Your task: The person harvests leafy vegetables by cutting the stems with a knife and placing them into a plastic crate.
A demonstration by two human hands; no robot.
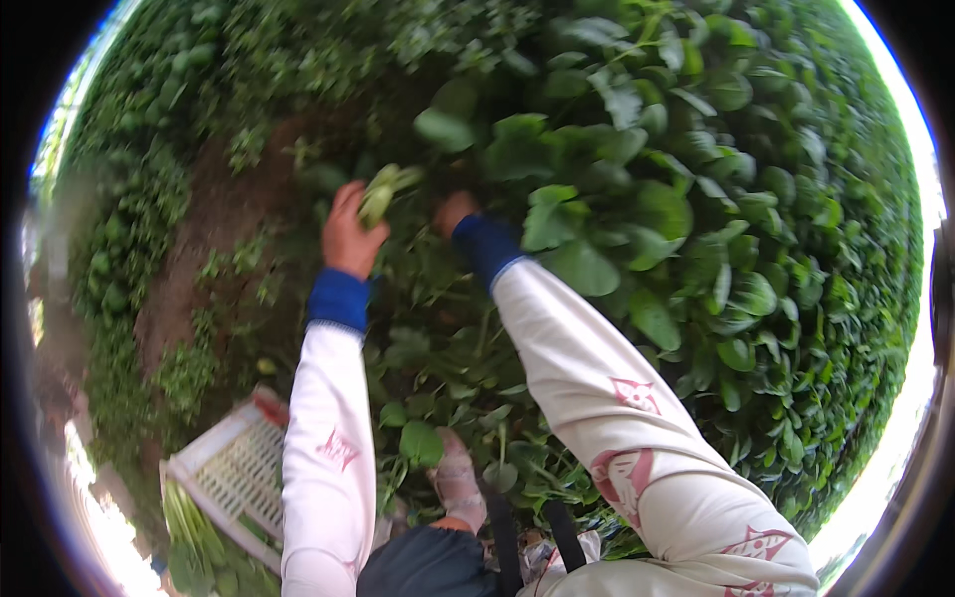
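Observation:
My left hand (pixel 352 233) is closed around leafy greens, whose pale green stalk ends (pixel 380 195) stick out past the thumb and fingers. To its right, my right hand (pixel 455 212) reaches down among the plants at the edge of the leafy green crop (pixel 656 216). Shadow and leaves hide most of its fingers, so whether it grips anything does not show. Both wrists wear blue cuffs on white printed sleeves. Below the hands, low leafy plants (pixel 418 351) cover the ground.
A white slatted plastic crate (pixel 216 440) stands tilted at lower left, with cut greens (pixel 198 545) beside it. Bare soil (pixel 201 246) runs along the left, edged by small weeds (pixel 186 373). My foot (pixel 456 481) is among the leaves. Dark straps (pixel 563 533) hang near my lap.

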